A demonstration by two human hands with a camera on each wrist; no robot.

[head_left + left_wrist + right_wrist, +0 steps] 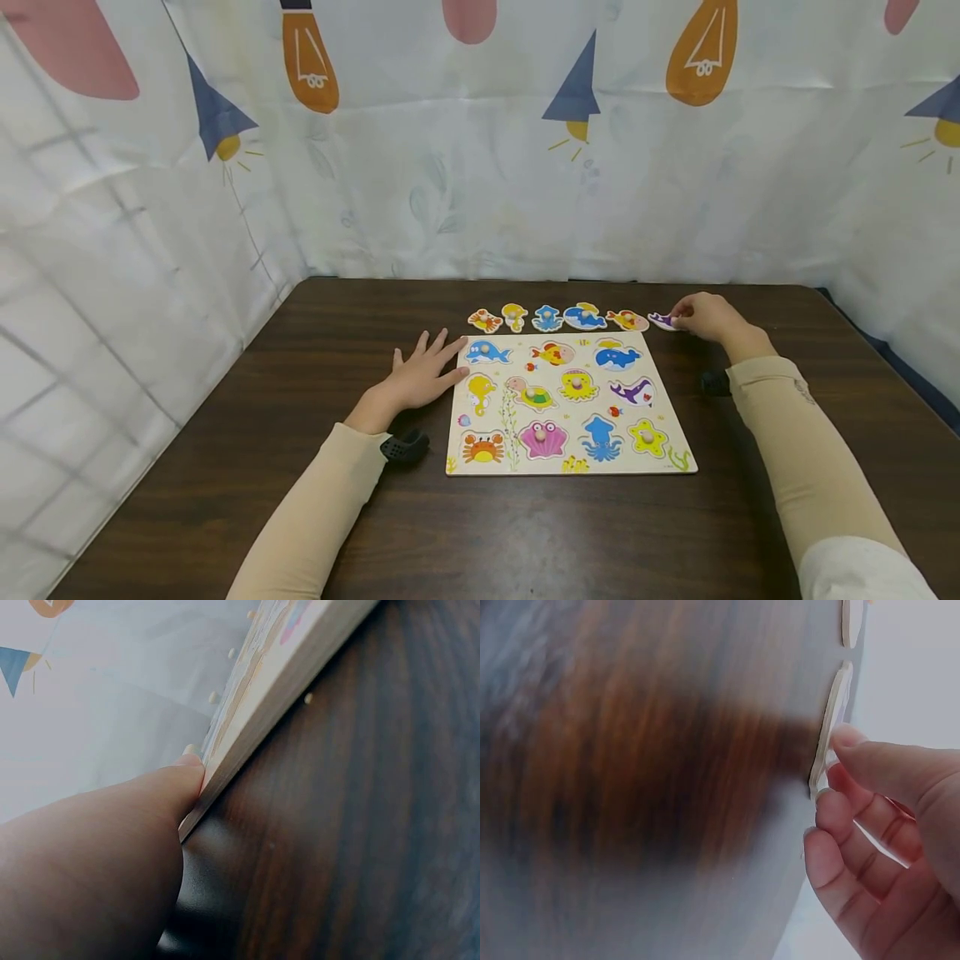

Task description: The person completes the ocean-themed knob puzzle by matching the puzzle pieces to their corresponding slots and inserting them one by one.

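Note:
A wooden peg puzzle board (517,468) with sea-animal pictures lies on the dark table. My left hand (415,379) has its fingers spread, and the thumb and fingertips touch the board's left edge. In the left wrist view the thumb (184,780) lies against the board's side (251,735). Beyond the board's far right corner, my right hand (708,317) pinches a purple-and-white shark puzzle piece (662,322). The right wrist view shows this piece (831,724) edge-on, close to the table, with thumb and fingers at its face; its knob is hidden.
Along the board's far edge lie several loose pieces: a crab (485,321), a seahorse (514,317), a squid (547,318), a whale (584,317) and a fish (627,321). Knobbed pieces such as the turtle (534,397) sit in the board. A patterned curtain (480,200) hangs behind the table.

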